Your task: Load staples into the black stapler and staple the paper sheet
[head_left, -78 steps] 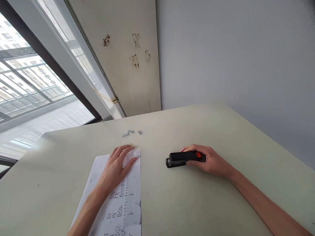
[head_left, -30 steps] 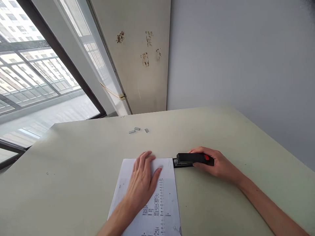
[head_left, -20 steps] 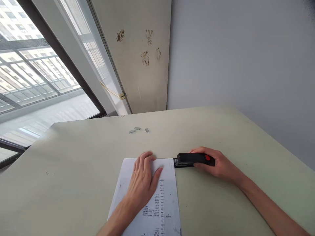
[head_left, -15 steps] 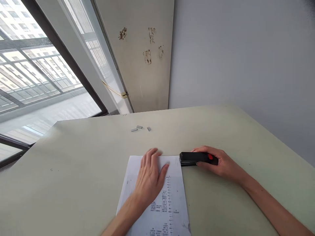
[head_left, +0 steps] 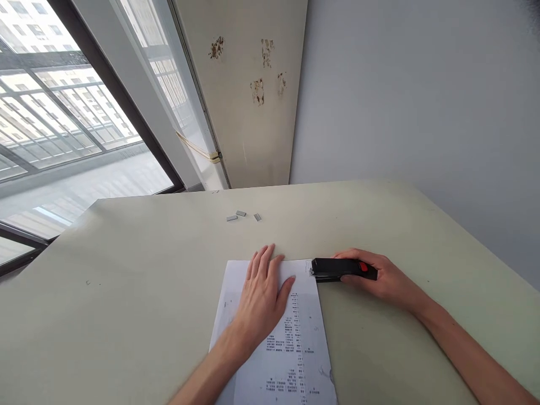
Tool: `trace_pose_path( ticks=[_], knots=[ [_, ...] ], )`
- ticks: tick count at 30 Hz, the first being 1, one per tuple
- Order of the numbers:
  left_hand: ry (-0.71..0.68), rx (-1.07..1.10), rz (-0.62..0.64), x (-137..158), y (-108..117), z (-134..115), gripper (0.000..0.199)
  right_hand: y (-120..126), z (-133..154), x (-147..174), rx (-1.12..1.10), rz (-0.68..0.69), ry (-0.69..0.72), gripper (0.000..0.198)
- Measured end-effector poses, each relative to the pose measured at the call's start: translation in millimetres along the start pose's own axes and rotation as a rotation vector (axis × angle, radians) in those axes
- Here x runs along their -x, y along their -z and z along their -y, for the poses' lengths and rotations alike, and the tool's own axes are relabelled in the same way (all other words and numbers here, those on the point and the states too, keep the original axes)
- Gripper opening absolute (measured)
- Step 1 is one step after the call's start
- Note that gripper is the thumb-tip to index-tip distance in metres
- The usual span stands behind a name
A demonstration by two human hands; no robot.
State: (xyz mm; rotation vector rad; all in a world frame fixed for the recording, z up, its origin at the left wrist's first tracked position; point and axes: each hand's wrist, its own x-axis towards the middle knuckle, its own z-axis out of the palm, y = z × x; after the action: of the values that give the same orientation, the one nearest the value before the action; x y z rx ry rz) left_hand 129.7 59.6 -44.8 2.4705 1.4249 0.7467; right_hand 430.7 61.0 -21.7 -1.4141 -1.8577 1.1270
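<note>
Printed sheets of paper (head_left: pixel 291 360) lie on the table, upside down to my view. My left hand (head_left: pixel 264 298) rests flat on their upper part, fingers stretched toward the far edge and thumb apart. At the far right corner of the paper is a black stapler (head_left: pixel 343 269) with a red patch near its back end. My right hand (head_left: pixel 375 278) is wrapped round its rear half from the right, the thumb on the near side. The stapler's front end meets the paper's corner; whether the sheets are between its jaws I cannot tell.
Several small grey staple strips (head_left: pixel 241 213) lie beyond the paper on the pale table (head_left: pixel 139 304). A tiny loose staple (head_left: pixel 88 282) is at the left. Behind the table stand a grey wall (head_left: pixel 400 95), a stained panel (head_left: pixel 253 140) and a window (head_left: pixel 71 112) at the left.
The view has shifted slightly. The fingers of my left hand have straightened out on the paper. My right hand keeps its hold on the stapler at the corner.
</note>
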Motion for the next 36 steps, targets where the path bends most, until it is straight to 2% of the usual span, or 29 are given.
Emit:
trace_pose_path(
  ticks=[12, 16, 22, 25, 30, 36],
  knots=[
    [0.01, -0.036, 0.002, 2, 2, -1, 0.035, -1, 12, 2, 0.069, -0.035, -0.041, 0.032],
    [0.012, -0.05, 0.012, 2, 2, -2, 0.034, -3, 11, 4, 0.096, -0.086, -0.057, 0.039],
    [0.006, -0.07, 0.022, 3, 2, -3, 0.034, 0, 25, 5, 0.148, -0.078, -0.125, 0.047],
    [0.011, -0.081, 0.023, 3, 1, -3, 0.034, -8, 42, -3, 0.2, -0.142, -0.173, 0.051],
    [0.006, -0.074, 0.0, 4, 0, -2, 0.034, -29, 68, -32, 0.304, -0.095, -0.18, 0.058],
    [0.016, -0.081, 0.006, 4, 0, -4, 0.033, -44, 75, -50, 0.42, -0.098, -0.195, 0.056]
  ],
)
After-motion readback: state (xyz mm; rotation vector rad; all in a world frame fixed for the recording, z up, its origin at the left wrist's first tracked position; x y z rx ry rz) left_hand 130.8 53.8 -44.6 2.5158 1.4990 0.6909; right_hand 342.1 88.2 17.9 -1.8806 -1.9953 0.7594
